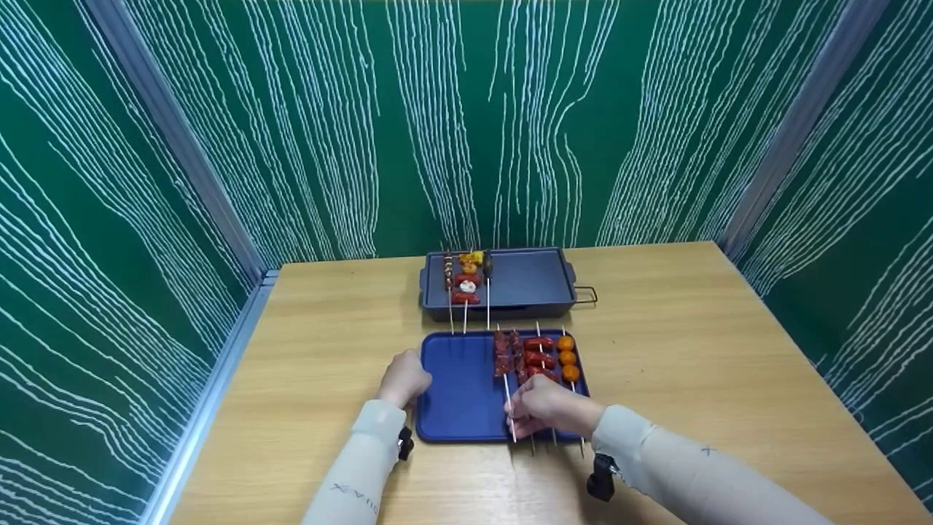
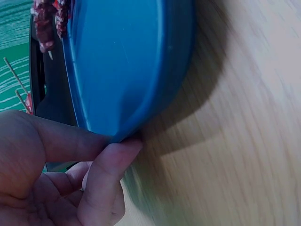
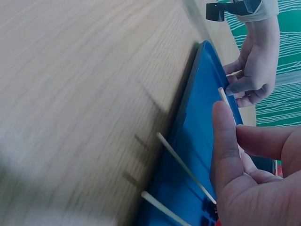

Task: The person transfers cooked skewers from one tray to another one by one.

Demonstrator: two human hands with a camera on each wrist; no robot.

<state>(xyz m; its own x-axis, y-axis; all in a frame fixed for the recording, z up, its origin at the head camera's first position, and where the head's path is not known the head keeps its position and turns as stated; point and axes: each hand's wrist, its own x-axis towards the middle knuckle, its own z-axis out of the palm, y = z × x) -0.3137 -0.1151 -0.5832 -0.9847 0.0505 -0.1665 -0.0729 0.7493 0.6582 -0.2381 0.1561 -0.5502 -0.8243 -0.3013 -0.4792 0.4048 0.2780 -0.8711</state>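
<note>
Right hand (image 1: 543, 408) pinching meat skewer (image 1: 506, 372) stick, long axis pointing away toward grill pan (image 1: 532, 281), left hand (image 1: 403, 379) gripping blue tray (image 1: 455, 394) edge on bench (image 1: 328, 350)

Smooth blue plastic tray (image 1: 459, 394), wood-grain table (image 1: 729, 364)

Bare wooden tabletop (image 1: 729, 350) is left open at 3 o'clock and at 9 o'clock of the blue tray (image 1: 459, 394). Passage at 12 o'clock is blocked by the dark grill pan (image 1: 525, 281), set just beyond the tray, its skewer sticks (image 1: 466, 317) overhanging the gap. The tray's right half is occupied by skewers (image 1: 536, 357); its left half is uncovered. The table is enclosed by green walls (image 1: 146, 182).
</note>
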